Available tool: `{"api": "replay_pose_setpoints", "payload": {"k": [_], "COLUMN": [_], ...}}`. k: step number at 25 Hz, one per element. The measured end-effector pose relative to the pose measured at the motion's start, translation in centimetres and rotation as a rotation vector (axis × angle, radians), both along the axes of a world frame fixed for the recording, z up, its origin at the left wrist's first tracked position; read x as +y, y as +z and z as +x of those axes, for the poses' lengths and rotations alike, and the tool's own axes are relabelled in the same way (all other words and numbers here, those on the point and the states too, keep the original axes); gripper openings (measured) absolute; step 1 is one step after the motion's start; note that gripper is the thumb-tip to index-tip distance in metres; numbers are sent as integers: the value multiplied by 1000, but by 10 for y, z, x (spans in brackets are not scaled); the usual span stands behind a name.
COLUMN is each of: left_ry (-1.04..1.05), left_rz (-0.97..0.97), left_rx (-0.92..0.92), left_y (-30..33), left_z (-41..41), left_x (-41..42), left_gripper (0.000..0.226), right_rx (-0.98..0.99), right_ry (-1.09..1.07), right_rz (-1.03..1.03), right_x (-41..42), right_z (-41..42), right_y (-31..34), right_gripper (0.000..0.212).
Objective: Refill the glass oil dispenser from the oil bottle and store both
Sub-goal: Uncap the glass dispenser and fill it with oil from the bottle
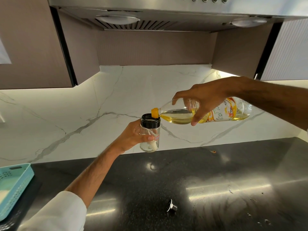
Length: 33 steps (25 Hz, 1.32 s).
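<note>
My left hand (132,136) grips the glass oil dispenser (150,133), a small clear jar with a black collar, held upright above the counter. Its top is open. My right hand (202,101) holds the clear plastic oil bottle (221,113) tipped nearly flat, fingers wrapped round its upper body. The bottle's yellow neck (155,112) rests at the dispenser's open rim. Yellow oil lies along the bottle's lower side. A white piece shows inside the dispenser near its bottom.
A black glossy countertop (183,180) spreads below, with a small metal-and-black stopper (171,205) lying on it near the front. A light blue plastic basket (14,185) sits at the left edge. Marble backsplash behind; a range hood (150,17) overhead.
</note>
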<state>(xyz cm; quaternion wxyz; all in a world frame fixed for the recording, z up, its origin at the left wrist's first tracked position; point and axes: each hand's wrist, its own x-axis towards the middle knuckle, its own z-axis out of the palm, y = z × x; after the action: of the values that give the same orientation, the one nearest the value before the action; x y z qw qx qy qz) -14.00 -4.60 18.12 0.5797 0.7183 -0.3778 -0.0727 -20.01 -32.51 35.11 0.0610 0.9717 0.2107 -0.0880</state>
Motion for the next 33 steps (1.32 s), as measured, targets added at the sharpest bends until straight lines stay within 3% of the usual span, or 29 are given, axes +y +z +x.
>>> {"api": "replay_pose_setpoints", "payload": {"k": [33], "left_ry": [12], "left_rz": [-3], "left_rx": [-2], "left_y": [4], "left_z": [-8], "left_x": [2], "left_gripper": [86], "right_rx": [17], "right_ry": [16], "right_rz": [-56], "right_x": [11], "right_z": [-6], "right_y": [11], "right_gripper": [96]}}
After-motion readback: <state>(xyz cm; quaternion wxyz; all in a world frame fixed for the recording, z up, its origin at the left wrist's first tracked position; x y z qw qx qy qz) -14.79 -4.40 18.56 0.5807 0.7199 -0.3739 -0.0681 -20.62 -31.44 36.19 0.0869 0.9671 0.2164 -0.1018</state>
